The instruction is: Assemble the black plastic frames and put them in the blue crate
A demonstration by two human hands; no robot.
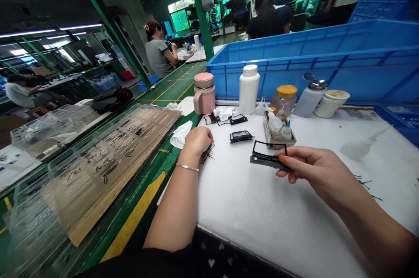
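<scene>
My right hand (314, 169) holds a thin black rectangular frame (270, 151) and a dark flat strip (266, 162) between thumb and fingers, above the white foam-topped bench (262, 221). My left hand (196, 142) lies curled at a small heap of thin black wire-like pieces (207, 155), partly hiding it. Whether those fingers grip any pieces is hidden. A crumpled white tissue (180, 135) lies just left of that hand. Between my hands rests a black rectangular part (240, 136), with further black frames (225, 118) beyond it.
A large blue plastic crate (310, 55) runs behind the bench, with a pink flask (204, 93), white bottle (249, 89), yellow-lidded jar (283, 101) and pump dispenser (310, 99) before it. Clear trays of black pieces (98, 156) lie left. A co-worker (159, 51) sits beyond.
</scene>
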